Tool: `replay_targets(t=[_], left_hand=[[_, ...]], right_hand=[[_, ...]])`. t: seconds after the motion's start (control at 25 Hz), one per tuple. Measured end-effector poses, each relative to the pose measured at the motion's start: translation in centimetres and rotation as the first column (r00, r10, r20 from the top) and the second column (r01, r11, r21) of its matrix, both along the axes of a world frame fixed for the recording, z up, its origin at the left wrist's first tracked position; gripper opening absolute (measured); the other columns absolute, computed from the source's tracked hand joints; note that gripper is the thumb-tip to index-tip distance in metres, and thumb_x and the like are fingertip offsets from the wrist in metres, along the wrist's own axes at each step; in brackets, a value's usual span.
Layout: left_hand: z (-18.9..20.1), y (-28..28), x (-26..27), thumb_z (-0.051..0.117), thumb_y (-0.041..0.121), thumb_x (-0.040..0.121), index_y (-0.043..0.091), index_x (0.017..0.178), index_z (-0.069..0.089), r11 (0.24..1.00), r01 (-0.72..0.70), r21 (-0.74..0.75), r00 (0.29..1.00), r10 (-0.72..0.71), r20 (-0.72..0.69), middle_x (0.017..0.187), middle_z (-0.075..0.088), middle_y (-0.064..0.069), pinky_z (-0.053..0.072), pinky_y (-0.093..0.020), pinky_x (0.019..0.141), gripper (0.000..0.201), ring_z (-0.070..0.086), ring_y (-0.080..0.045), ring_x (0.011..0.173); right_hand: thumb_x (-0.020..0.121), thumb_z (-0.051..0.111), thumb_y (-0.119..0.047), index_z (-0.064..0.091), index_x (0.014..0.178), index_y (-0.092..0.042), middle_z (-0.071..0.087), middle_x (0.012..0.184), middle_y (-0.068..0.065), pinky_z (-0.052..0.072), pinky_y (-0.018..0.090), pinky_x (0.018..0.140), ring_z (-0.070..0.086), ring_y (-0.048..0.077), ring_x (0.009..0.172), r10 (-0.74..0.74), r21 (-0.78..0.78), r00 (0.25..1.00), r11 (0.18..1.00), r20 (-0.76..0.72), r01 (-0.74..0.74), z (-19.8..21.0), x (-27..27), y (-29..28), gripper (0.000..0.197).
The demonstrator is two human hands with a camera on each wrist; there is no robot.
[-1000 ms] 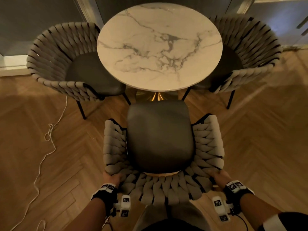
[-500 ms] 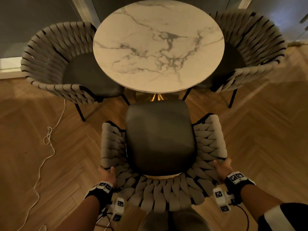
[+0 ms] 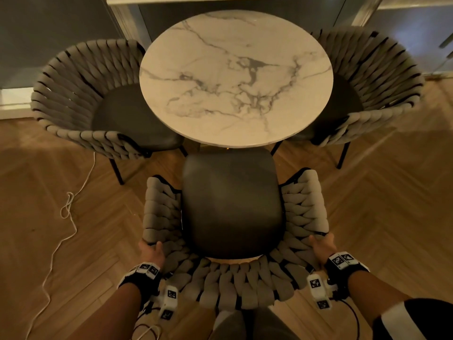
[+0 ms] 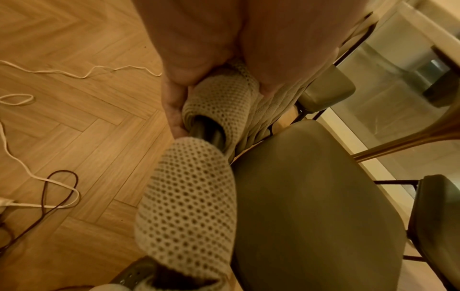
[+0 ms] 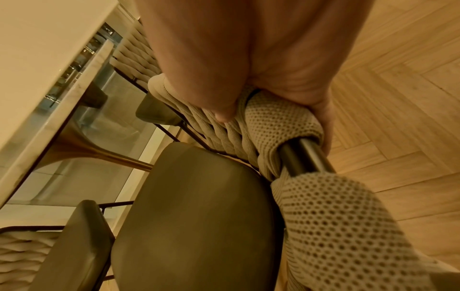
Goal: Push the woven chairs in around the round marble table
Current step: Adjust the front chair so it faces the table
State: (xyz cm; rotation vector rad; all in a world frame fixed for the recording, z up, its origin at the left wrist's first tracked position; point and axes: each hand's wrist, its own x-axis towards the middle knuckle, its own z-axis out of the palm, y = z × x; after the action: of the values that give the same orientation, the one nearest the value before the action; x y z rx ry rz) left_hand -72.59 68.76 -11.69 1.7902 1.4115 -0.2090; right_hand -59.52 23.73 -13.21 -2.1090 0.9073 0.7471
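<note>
The round marble table (image 3: pixel 235 77) stands ahead, with one woven chair (image 3: pixel 81 89) tucked at its left and another woven chair (image 3: pixel 375 77) at its right. A third woven chair (image 3: pixel 232 285) with a dark seat (image 3: pixel 232 204) faces the table just in front of me; the seat's front edge meets the tabletop's near rim. My left hand (image 3: pixel 152 251) grips the woven rim at the back left, thumb inside (image 4: pixel 268 65). My right hand (image 3: pixel 322 245) grips the rim at the back right, fingers curled round the outside (image 5: pixel 321 122).
Herringbone wood floor (image 3: pixel 380 217) surrounds the chairs. A white cord (image 3: pixel 66 209) trails over the floor at the left. A gold table pedestal (image 5: pixel 82 149) shows under the tabletop. Grey walls and a glass panel (image 3: pixel 404 33) stand behind the table.
Both hands slid forward along the near chair's rim towards its sides. The chair moved towards the table, its seat front now at the tabletop's edge.
</note>
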Motion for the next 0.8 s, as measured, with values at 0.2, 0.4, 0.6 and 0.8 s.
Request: replay_targets(t=[0.2, 0.4, 0.6, 0.8], left_hand=[[-0.3, 0.6, 0.8, 0.051, 0.016, 0.098, -0.002, 0.142, 0.031, 1.000, -0.001, -0.020, 1.000, 0.001, -0.019, 0.132, 0.054, -0.030, 0.045, -0.050, 0.094, 0.052, 0.055, -0.048, 0.116], [-0.7, 1.8, 2.2, 0.050, 0.027, 0.098, 0.012, 0.150, 0.021, 0.998, 0.023, -0.064, 0.998, -0.027, -0.052, 0.135, 0.056, -0.024, 0.046, -0.054, 0.099, 0.061, 0.055, -0.047, 0.118], [-0.3, 0.6, 1.4, 0.049, 0.030, 0.099, 0.013, 0.152, 0.019, 0.998, 0.057, -0.039, 0.994, -0.060, -0.089, 0.133, 0.057, -0.026, 0.046, -0.050, 0.093, 0.063, 0.056, -0.049, 0.115], [-1.1, -1.2, 0.2, 0.051, 0.031, 0.098, 0.014, 0.152, 0.017, 0.993, 0.042, -0.112, 0.995, -0.051, -0.081, 0.136, 0.054, -0.025, 0.048, -0.053, 0.098, 0.066, 0.056, -0.047, 0.117]], right_hand=[[0.096, 0.053, -0.025, 0.026, 0.134, -0.003, 0.050, 0.127, 0.032, 0.047, 0.050, 0.087, 0.054, 0.043, 0.101, -0.001, -0.028, 0.999, 1.000, -0.043, 0.000, -0.3, 1.1, 0.4, 0.052], [0.096, 0.053, -0.023, 0.029, 0.135, 0.005, 0.046, 0.134, 0.034, 0.044, 0.051, 0.097, 0.049, 0.049, 0.118, 0.012, -0.105, 0.999, 0.994, -0.041, -0.017, -0.7, 2.1, 1.2, 0.054], [0.094, 0.054, -0.028, 0.032, 0.136, 0.001, 0.049, 0.131, 0.031, 0.047, 0.048, 0.088, 0.053, 0.047, 0.112, 0.031, -0.104, 0.996, 0.994, -0.086, -0.040, -0.5, 1.6, 0.1, 0.056], [0.097, 0.050, -0.028, 0.036, 0.130, 0.003, 0.049, 0.130, 0.029, 0.047, 0.050, 0.093, 0.053, 0.046, 0.112, 0.065, -0.096, 0.988, 0.992, -0.143, -0.079, 0.1, 1.3, -2.2, 0.047]])
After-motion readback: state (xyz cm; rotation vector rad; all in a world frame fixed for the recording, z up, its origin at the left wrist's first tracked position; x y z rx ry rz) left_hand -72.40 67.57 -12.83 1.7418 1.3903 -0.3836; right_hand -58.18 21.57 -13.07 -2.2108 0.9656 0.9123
